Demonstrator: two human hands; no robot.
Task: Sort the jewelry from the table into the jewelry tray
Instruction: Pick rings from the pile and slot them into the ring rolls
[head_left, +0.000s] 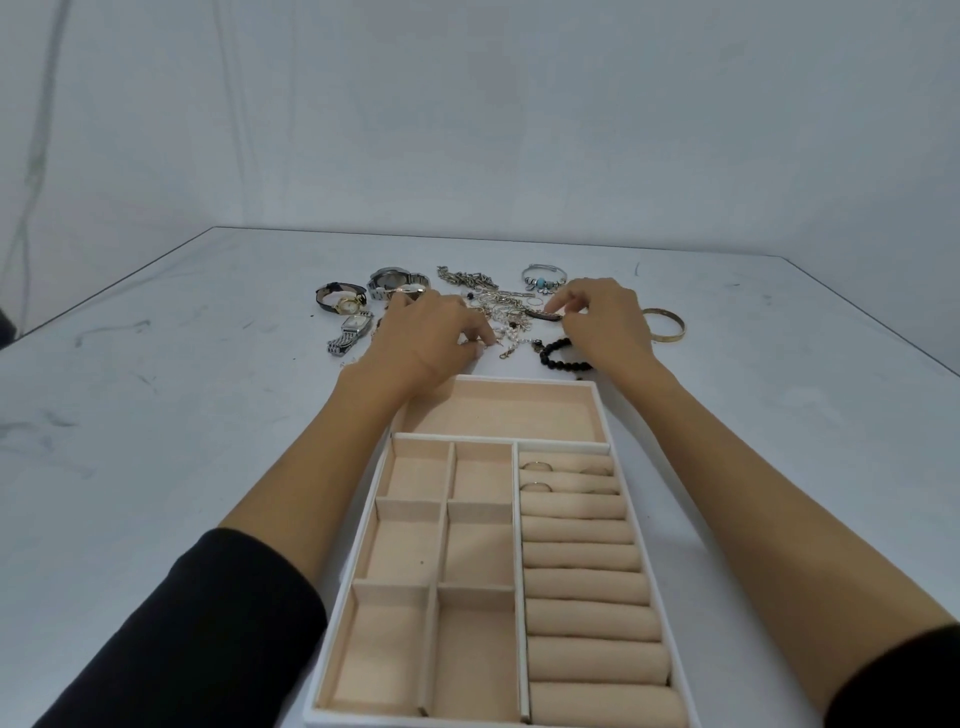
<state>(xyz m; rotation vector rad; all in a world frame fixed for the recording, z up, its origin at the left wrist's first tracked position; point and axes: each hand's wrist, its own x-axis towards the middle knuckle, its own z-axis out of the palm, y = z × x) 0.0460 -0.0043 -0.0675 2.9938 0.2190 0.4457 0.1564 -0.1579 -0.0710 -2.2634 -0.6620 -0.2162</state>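
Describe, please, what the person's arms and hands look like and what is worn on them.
Both arms wear black long sleeves: the left sleeve and right sleeve stop well short of the wrists, leaving the forearms bare. The left hand and right hand are ungloved, and no ring, watch or bracelet shows on the fingers or wrists in view.

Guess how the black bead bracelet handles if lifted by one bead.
The black bead bracelet is likely floppy: it lies in a loose curve of separate round beads, so it would probably drape when lifted. The beads look smooth and glossy, so a pinch on one could slip. Pushed, it would probably bunch up rather than roll.
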